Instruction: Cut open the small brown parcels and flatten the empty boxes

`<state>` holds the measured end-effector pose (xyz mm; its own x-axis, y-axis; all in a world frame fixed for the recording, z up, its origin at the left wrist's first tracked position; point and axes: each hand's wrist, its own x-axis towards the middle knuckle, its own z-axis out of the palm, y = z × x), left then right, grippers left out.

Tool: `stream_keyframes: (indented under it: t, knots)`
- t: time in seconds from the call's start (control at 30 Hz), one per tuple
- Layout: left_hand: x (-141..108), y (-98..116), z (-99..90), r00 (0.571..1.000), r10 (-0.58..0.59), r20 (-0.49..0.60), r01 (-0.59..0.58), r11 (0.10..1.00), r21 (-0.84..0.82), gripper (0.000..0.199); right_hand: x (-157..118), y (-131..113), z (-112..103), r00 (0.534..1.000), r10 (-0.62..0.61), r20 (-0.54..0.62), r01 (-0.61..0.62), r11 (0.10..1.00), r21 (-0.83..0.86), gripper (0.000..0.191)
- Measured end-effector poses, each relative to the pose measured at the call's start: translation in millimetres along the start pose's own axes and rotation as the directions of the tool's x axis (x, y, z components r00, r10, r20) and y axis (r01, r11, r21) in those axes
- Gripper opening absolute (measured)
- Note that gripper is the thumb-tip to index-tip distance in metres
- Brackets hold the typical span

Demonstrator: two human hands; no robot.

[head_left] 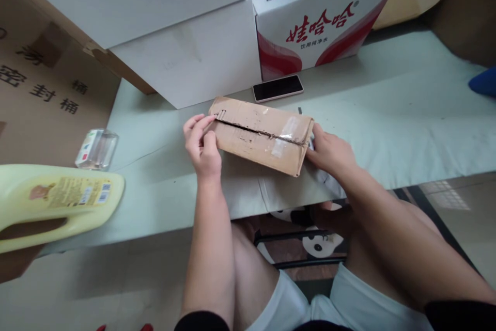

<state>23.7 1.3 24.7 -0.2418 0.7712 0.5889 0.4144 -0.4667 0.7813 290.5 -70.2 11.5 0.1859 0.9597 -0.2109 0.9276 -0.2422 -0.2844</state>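
Observation:
A small brown cardboard box [259, 142] is tilted above the pale green tabletop, its seam running lengthwise and clear tape near its right end. My left hand [203, 142] grips the box's left end, thumb and fingers bent at the edge. At the right end, my right hand [329, 147] holds the box, with its fingertips partly hidden behind that end. Something pale, too unclear to name, shows just below my right hand. A dark-screened phone [278, 88] lies just behind the box.
Large white boxes [194, 52] and a white-and-red carton [310, 36] stand along the back. At the left are a big brown carton [50, 73], a clear plastic container [97, 149] and a yellow jug [77, 196]. Something blue [483, 82] shows at the right edge.

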Motion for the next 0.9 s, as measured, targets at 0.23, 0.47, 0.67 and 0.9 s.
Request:
stream_keyframes:
  t: [0.23, 0.47, 0.67, 0.9]
  knots:
    - [-0.9, 3.0, -4.0, 0.998, -0.011, 0.066, 0.015, 0.998, -0.054, 0.015, -1.0, 7.3, -10.6, 0.999, 0.030, -0.038, -0.028, 0.998, 0.061, 0.054]
    - [-2.5, -7.3, -2.9, 0.992, -0.080, 0.099, 0.086, 0.995, -0.058, 0.022, -2.0, 7.6, -18.2, 0.997, 0.071, -0.042, -0.058, 0.969, 0.240, 0.045]
    - [-0.7, -8.0, -1.4, 0.992, -0.111, 0.052, 0.115, 0.991, -0.075, 0.023, -0.4, 7.6, -4.7, 0.977, 0.003, -0.214, 0.150, 0.707, 0.691, 0.026]
    - [0.4, -2.3, -3.7, 1.000, -0.001, 0.005, 0.001, 1.000, -0.024, 0.018, -10.7, -3.5, 1.3, 0.893, 0.013, -0.449, 0.365, 0.562, 0.742, 0.028]
